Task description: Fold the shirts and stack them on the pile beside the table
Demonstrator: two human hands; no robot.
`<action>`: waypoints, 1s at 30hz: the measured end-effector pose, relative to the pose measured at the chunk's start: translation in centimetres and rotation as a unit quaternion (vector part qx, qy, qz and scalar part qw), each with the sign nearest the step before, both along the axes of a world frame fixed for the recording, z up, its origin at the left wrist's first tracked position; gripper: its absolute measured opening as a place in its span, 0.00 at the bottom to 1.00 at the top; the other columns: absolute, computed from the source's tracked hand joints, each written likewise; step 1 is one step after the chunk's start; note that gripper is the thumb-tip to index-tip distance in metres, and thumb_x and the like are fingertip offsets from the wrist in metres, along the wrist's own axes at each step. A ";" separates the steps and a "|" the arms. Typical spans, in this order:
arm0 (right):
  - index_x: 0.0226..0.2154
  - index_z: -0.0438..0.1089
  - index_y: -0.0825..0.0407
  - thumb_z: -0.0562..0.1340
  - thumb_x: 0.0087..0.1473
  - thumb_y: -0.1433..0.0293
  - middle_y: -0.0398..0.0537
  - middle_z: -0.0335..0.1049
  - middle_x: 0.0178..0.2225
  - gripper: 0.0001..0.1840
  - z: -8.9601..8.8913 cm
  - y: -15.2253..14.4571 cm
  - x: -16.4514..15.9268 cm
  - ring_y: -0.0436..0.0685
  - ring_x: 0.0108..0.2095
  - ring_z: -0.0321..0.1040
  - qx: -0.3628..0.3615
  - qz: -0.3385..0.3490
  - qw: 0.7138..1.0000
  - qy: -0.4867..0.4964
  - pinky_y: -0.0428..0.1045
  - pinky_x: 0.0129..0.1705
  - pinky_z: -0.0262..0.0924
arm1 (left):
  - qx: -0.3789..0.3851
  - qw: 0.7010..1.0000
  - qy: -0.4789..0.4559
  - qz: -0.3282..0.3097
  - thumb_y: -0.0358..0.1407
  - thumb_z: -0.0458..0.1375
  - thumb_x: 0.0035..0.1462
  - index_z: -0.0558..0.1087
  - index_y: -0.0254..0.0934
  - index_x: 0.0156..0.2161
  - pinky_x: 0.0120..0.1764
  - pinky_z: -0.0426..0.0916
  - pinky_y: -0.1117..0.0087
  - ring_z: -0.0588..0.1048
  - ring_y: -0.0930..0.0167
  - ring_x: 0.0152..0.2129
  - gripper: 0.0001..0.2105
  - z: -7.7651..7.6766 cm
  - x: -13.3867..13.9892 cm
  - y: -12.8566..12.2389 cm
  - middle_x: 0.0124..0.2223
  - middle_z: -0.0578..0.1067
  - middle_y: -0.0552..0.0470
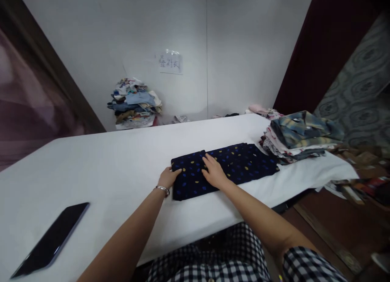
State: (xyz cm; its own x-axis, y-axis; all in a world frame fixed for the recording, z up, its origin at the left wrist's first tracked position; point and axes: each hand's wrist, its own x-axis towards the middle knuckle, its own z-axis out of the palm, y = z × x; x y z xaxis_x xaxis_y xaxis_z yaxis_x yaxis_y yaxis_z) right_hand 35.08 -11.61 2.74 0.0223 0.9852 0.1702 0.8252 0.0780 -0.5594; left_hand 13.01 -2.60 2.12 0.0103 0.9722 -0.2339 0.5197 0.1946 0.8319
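A dark navy shirt [237, 164] with blue and yellow leaf-like spots lies flat on the white table, folded into a long strip. Its left end is doubled over, making a thicker part. My left hand [169, 178] grips the left edge, thumb on top and the other fingers partly hidden at the side. Across the folded-over part's right edge rests my right hand [214, 172], palm down with its fingers spread on the cloth, holding nothing.
A stack of folded shirts [304, 131] stands at the table's right end. A phone [53, 237] lies front left on the white table [115, 164]. Behind the far edge rises a heap of clothes [135, 101]; a paper sign [171, 62] hangs on the wall.
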 end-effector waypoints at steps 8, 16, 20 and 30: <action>0.64 0.55 0.56 0.54 0.61 0.64 0.58 0.46 0.68 0.31 0.5 -1.7 -2.3 0.64 0.68 0.38 -0.051 0.020 0.994 -0.093 0.64 0.67 0.32 | 0.056 0.989 -0.135 0.024 0.27 0.61 0.49 0.71 0.33 0.49 0.45 0.72 0.68 0.78 0.66 0.42 0.19 1.9 0.6 -0.8 0.47 0.78 0.43; 0.64 0.57 0.54 0.57 0.60 0.60 0.56 0.48 0.67 0.32 1.1 -2.7 -4.3 0.60 0.67 0.43 -0.097 0.205 0.974 -0.005 0.58 0.67 0.41 | 0.001 0.980 -0.168 0.111 0.24 0.63 0.45 0.73 0.34 0.43 0.39 0.73 0.65 0.78 0.67 0.30 0.17 2.7 -7.5 -1.2 0.35 0.79 0.48; 0.64 0.55 0.52 0.53 0.62 0.60 0.53 0.46 0.68 0.30 1.4 -1.6 -2.5 0.60 0.69 0.38 -0.003 0.125 0.992 -0.032 0.61 0.67 0.37 | -0.020 0.980 -0.159 0.117 0.26 0.64 0.44 0.73 0.35 0.43 0.37 0.73 0.67 0.78 0.67 0.30 0.18 0.9 -9.1 -1.1 0.35 0.80 0.49; 0.65 0.53 0.54 0.47 0.63 0.53 0.57 0.42 0.69 0.35 -1.2 -0.5 5.9 0.64 0.69 0.36 -0.109 0.001 0.983 -0.151 0.63 0.67 0.34 | -0.002 0.992 -0.085 0.091 0.30 0.65 0.45 0.72 0.35 0.48 0.36 0.74 0.68 0.79 0.65 0.33 0.21 1.1 -8.9 -1.0 0.38 0.81 0.47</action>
